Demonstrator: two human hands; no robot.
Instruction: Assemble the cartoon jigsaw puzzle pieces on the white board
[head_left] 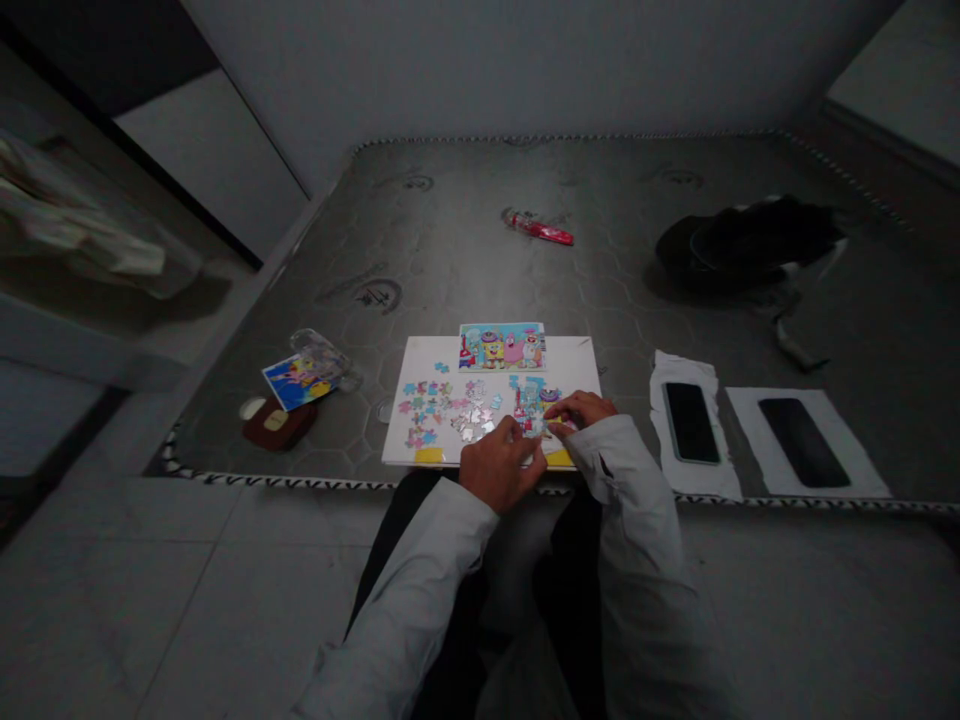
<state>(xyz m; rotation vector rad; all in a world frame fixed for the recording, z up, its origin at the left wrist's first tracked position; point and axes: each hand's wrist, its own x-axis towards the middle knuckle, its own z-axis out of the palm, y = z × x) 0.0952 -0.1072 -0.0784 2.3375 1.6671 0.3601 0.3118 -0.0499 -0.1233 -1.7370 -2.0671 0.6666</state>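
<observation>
A white board [495, 350] lies before me with a partly joined jigsaw puzzle [529, 397] on its right half. My left hand [499, 465] reaches over the board's front edge, fingers curled and pinched at the lower part of the puzzle; what is in them is hidden. From the right, my right hand [583, 408] bends over the same section, its thumb and forefinger closed on what looks like a puzzle piece, mostly covered. Loose puzzle pieces [427, 402] are spread over the board's left half, some face down. A cartoon picture card [502, 347] lies at the board's back edge.
At the left are a brown case [279, 425], a blue picture card [300, 382] and a clear plastic box [324, 355]. Two phones, one nearer [691, 422] and one farther right [804, 442], rest on white paper. Farther back lie a red object [551, 233] and a dark cap-like bundle [750, 245].
</observation>
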